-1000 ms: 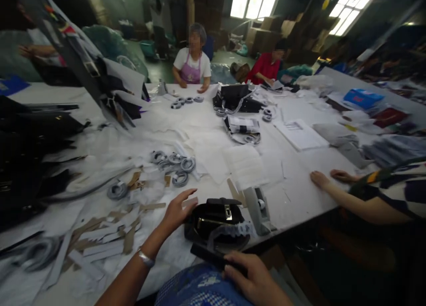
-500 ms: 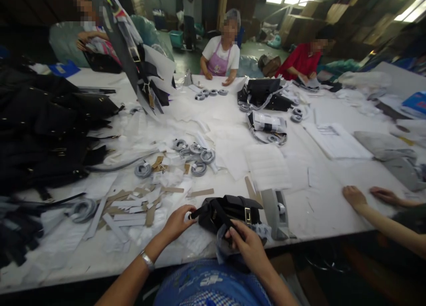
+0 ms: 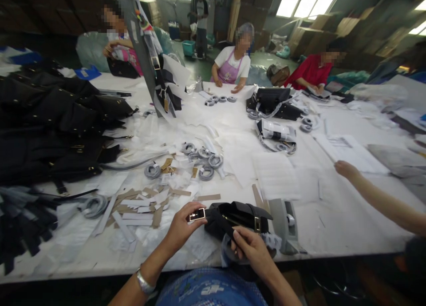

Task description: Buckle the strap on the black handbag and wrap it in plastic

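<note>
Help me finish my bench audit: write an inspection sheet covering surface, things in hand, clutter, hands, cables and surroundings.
Surface: white table, pale sheets spread over much of it.
Things in hand: gold-coloured buckle and black strap, held at a black bag near the table's edge.
Clutter: loose card and paper strips, grey coils, and piled black bags on the left.
Left hand: pinches the buckle.
Right hand: grips the strap.
Cables: nothing seen that is clearly a cable; the coils may be wrapped straps.
Surroundings: person in a purple apron opposite, person in red farther right, co-worker's hand over the table at right; windows behind.
</note>
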Demonstrator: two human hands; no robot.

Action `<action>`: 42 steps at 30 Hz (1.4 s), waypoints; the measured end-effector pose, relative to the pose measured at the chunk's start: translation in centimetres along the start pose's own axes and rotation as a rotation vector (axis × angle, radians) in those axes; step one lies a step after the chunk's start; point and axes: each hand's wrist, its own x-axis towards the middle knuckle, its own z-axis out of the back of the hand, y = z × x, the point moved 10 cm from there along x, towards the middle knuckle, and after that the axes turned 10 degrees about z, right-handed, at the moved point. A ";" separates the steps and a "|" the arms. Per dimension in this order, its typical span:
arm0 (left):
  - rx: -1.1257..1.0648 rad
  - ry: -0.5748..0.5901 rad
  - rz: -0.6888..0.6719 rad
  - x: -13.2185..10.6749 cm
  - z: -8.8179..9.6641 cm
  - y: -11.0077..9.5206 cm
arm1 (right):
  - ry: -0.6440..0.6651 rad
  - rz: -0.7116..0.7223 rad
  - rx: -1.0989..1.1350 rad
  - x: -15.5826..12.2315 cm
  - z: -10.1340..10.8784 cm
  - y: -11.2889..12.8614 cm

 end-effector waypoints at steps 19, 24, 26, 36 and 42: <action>-0.554 0.285 0.096 1.2 -6.4 -1.9 | 0.119 -0.019 0.119 1.2 1.0 -1.1; -0.503 0.385 0.027 1.2 -6.7 -2.6 | 0.167 0.022 0.046 2.1 0.9 -0.1; -0.492 0.411 0.018 1.2 -6.8 -2.8 | 0.212 0.015 0.020 2.4 0.5 0.0; -0.772 0.223 0.091 1.6 -6.4 -0.4 | 0.094 0.061 -0.245 4.0 2.7 0.7; -0.696 0.181 0.118 1.2 -8.1 -0.1 | 0.142 0.110 -0.183 4.5 0.3 3.1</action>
